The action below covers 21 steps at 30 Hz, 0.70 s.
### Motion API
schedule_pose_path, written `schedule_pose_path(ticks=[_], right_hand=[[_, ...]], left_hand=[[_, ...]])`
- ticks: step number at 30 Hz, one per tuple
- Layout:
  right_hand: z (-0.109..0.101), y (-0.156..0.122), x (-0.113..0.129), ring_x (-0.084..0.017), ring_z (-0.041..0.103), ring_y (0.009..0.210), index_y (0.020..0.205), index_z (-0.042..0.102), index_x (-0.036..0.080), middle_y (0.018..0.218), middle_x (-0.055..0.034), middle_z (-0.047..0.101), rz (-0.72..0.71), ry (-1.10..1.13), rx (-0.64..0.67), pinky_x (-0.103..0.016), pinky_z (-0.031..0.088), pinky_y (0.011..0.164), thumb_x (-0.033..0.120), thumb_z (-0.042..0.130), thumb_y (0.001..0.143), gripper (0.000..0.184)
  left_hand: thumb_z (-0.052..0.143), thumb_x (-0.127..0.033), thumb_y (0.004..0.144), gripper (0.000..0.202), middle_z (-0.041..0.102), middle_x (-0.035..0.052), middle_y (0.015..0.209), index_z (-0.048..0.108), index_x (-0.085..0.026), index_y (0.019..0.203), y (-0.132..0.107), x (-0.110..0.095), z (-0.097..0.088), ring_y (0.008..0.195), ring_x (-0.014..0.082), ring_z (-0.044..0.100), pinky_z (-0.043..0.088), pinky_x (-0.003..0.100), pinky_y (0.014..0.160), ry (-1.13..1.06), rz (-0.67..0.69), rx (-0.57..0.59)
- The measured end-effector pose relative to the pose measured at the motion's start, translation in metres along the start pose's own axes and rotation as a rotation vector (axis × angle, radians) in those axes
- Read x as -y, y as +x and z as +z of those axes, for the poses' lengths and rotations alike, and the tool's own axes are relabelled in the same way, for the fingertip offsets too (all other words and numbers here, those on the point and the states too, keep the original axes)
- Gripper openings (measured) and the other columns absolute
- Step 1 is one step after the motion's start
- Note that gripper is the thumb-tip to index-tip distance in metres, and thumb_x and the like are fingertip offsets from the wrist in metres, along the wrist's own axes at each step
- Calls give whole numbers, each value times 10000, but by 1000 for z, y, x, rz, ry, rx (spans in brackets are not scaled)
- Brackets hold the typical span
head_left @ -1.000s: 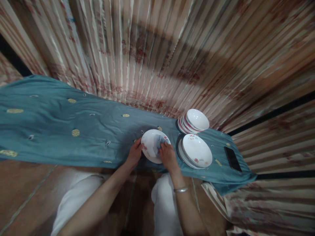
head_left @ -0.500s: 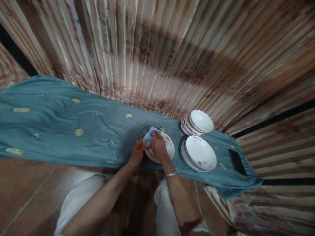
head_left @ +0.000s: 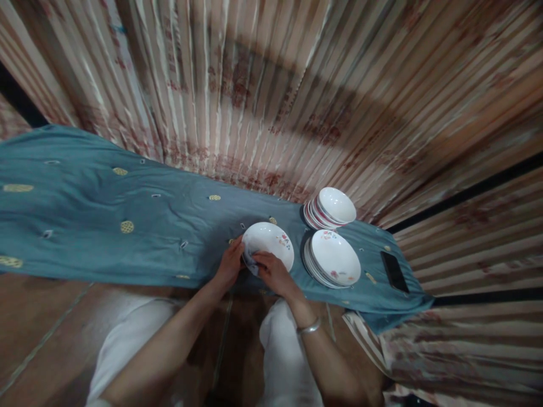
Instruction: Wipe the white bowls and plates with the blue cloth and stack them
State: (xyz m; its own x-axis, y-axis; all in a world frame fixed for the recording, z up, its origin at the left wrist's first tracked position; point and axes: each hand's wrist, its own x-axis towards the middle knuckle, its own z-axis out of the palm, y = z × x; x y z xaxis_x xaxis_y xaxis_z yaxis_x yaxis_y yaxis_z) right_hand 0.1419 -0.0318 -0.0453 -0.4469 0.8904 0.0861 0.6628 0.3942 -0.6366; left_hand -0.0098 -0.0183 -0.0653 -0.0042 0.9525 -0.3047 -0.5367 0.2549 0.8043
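A white plate (head_left: pixel 266 236) with a flower print is tilted up just over the near edge of the cloth-covered table. My left hand (head_left: pixel 230 264) grips its left rim, the fingers partly hidden behind it. Across the plate's lower part lies my right hand (head_left: pixel 274 273), wearing a silver bangle. Its fingers are closed on a light blue cloth (head_left: pixel 251 259), pressed against the plate's surface; much of the cloth is covered by the hand.
Right of the plate stands a stack of flowered plates (head_left: pixel 335 259), with a stack of white bowls (head_left: pixel 336 206) behind it. A black phone (head_left: pixel 394 271) lies farther right on the teal tablecloth (head_left: pixel 169 243). A pleated curtain (head_left: pixel 237 102) hangs along the back.
My right hand has moved with the cloth from the plate's upper left down to its lower left. My left hand still holds the rim. The view has shifted slightly.
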Motion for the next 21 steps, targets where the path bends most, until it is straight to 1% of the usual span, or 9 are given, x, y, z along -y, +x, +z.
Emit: schedule_pose_path(ticks=[4,9,13,16,18,21], right_hand=[[-17,-14,-5,-215,658,1141,1116,752,173,1208,-91,726,41,-98,68,-362,474,1055,2,492,778,459],[-34,-19,-11,-222,678,1081,1076,760,163,1124,-91,751,153,-258,98,-337,488,1015,18,517,789,403],[-44,-13,-11,-241,661,1106,1075,755,154,1136,-110,744,278,-441,107,-333,473,1011,30,526,816,367],[-47,-3,-13,-242,635,1131,1075,739,137,1154,-121,731,363,-555,118,-311,459,997,32,519,847,334],[-46,5,-15,-234,617,1139,1081,724,128,1170,-127,716,386,-614,103,-293,452,982,42,493,885,315],[-41,16,-20,-221,587,1154,1127,692,117,1220,-133,684,372,-674,61,-289,423,1005,44,444,928,326]], left_hand=[[734,-458,670,675,737,70,946,653,-139,1259,-1,-1,1,684,167,626,522,279,560,20,-7,15],[730,-439,685,675,745,90,989,646,-134,1281,1,-1,0,685,175,632,538,293,561,23,-16,27],[735,-416,694,656,742,85,954,649,-131,1279,4,0,-1,706,181,636,550,302,584,14,-31,11],[735,-381,704,634,743,91,978,648,-126,1278,5,0,-1,723,177,632,556,298,599,-3,-42,-4],[726,-356,719,611,743,93,994,647,-126,1280,5,1,-1,731,173,631,561,297,612,-6,-49,-15],[719,-343,743,591,745,91,983,645,-133,1290,6,2,-1,742,181,640,572,313,637,-4,-56,-16]])
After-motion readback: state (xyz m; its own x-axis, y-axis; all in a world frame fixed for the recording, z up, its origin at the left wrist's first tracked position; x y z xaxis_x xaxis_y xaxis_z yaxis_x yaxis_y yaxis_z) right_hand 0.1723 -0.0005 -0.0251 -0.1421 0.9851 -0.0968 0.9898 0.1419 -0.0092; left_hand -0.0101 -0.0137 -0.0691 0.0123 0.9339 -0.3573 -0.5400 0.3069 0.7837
